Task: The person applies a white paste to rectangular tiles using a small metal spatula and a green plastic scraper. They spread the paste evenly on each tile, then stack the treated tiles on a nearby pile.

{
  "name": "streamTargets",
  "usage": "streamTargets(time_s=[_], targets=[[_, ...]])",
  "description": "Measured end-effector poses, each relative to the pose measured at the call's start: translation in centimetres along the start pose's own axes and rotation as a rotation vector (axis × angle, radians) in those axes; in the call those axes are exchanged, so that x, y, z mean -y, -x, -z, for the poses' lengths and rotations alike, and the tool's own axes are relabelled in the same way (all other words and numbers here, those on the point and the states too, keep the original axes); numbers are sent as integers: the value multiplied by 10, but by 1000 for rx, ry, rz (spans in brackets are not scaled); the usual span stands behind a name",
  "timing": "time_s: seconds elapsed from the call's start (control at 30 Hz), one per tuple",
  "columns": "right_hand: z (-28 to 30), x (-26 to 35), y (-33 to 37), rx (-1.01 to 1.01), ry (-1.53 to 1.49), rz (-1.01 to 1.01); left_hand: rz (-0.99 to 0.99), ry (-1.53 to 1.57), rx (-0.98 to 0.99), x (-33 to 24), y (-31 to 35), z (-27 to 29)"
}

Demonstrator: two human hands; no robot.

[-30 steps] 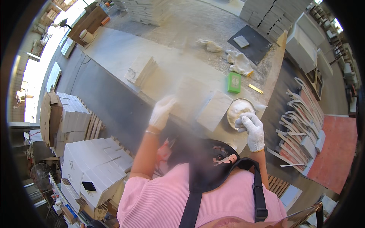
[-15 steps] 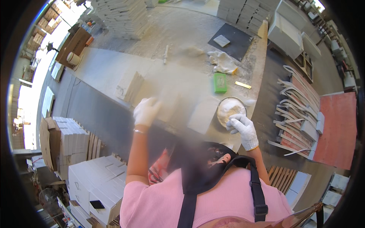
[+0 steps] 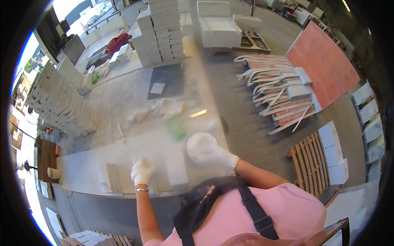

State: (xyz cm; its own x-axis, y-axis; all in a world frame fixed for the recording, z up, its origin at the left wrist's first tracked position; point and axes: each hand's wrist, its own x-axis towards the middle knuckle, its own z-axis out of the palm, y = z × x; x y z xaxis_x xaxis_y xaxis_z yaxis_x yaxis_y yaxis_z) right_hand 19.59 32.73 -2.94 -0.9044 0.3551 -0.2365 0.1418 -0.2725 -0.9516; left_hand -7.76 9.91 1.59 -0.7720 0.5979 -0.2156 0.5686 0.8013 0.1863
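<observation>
My right hand (image 3: 218,158), in a white knitted glove, reaches over the round bowl (image 3: 190,157) of white powder (image 3: 201,141). Its fingertips blur into the powder, so their grip does not show. My left hand (image 3: 142,170), also gloved and with a bracelet at the wrist, is over the worktable with its fingers loosely apart and no visible object in them. Between the hands a pale flat tile (image 3: 175,167) lies on the table. Left of my left hand stands a row of white tiles (image 3: 108,178). A green box (image 3: 176,128) sits behind the bowl.
Behind the box are a crumpled white glove (image 3: 168,107), a yellow strip (image 3: 198,113) and a dark mat (image 3: 164,76) bearing a small tile (image 3: 157,88). Tall tile stacks (image 3: 61,98) rise at the far left. Right of the table stand strap-covered boards (image 3: 279,90) and a wooden pallet (image 3: 310,164).
The view has swung to the right. My right hand has moved from the bowl's near edge over the powder. My left hand's fingers look looser than before.
</observation>
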Motion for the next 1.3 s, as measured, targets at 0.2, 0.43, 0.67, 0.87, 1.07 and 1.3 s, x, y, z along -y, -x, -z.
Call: streamTargets(time_s=[0.2,0.43,0.67,0.87,1.07,1.3], targets=[[0,19,19,-47,15,-48,1,-21,-42,-8,1,11],[-18,66,29,-37,179,-92,43,42,-105,-9,9,9],[-20,78,33,-26,164,-180,31,29,18,-3,5,8],[-17,82,38,-44,204,-240,-353,124,-286,-36,36,-4],[-25,86,36,-12,245,-236,-589,104,-265,-110,50,-16],[-19,88,35,-31,283,-206,-729,162,-219,-100,93,-6]])
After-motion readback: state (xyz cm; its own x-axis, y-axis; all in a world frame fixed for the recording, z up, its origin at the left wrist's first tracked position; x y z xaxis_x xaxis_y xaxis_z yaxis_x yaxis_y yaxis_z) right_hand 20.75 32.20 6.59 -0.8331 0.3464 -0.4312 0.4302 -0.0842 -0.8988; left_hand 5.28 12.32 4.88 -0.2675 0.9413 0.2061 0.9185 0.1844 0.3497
